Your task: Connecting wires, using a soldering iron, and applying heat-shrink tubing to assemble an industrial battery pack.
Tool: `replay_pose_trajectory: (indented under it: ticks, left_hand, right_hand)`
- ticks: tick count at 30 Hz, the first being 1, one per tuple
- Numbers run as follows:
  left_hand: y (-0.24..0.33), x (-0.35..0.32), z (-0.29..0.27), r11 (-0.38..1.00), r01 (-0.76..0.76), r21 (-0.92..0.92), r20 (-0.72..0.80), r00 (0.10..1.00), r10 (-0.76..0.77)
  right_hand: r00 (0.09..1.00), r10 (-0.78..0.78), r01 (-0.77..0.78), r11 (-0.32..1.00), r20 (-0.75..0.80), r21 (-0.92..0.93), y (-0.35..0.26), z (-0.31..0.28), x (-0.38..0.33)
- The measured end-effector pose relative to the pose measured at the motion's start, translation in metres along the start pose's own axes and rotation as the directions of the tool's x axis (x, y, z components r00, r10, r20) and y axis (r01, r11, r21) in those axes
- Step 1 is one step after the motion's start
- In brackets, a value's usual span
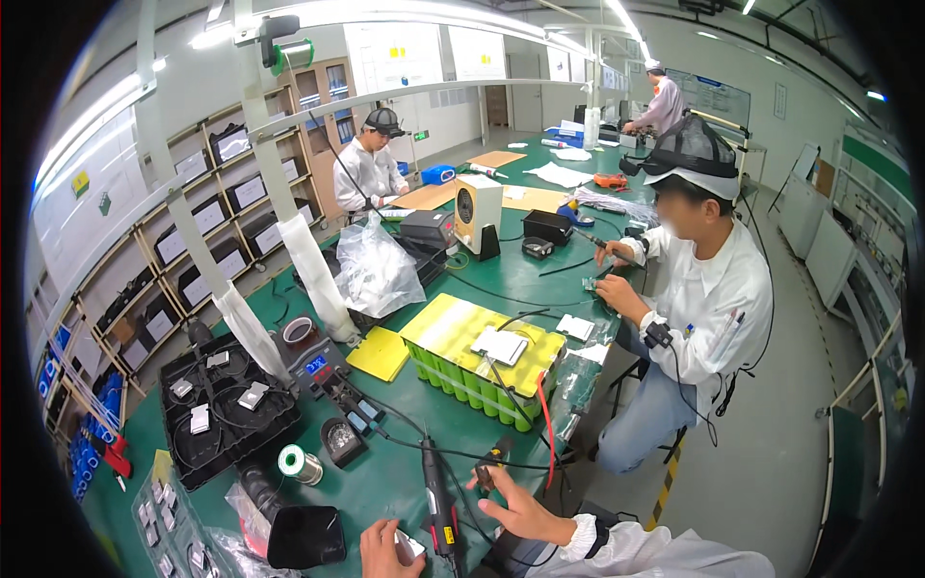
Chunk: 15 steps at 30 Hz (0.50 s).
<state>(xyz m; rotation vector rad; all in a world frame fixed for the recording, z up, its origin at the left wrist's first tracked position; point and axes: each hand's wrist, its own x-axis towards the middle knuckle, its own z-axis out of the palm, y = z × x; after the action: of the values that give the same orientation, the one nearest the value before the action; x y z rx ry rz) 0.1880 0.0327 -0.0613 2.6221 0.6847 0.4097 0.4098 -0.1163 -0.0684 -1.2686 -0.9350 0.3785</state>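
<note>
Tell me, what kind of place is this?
It looks like an electronics workshop or factory. A big pack of green battery cells sits on the green workbench, with a soldering station and solder spool nearby, and people in white coats work along the table.

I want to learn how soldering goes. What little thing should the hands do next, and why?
Probably lower the soldering iron onto the small board in the left hand. The iron's tip points down just beside that board, and the right hand pinches a small dark part above the green table, not yet at the board.
</note>
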Motion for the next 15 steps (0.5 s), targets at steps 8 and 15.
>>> replay_pose_trajectory:
  ticks: [8, 15]
  left_hand:
    - [-0.004, -0.021, -0.007, 0.999, 0.038, -0.025, -0.079, 0.996, -0.039]
    - [0.007, -0.057, -0.014, 0.997, 0.08, -0.011, -0.059, 0.995, -0.081]
  right_hand:
    - [0.909, 0.384, -0.075, 0.533, -0.162, 0.843, -0.057, -0.028, 0.031]
    - [0.912, 0.336, -0.395, 0.575, 0.234, 0.716, -0.067, -0.032, 0.018]
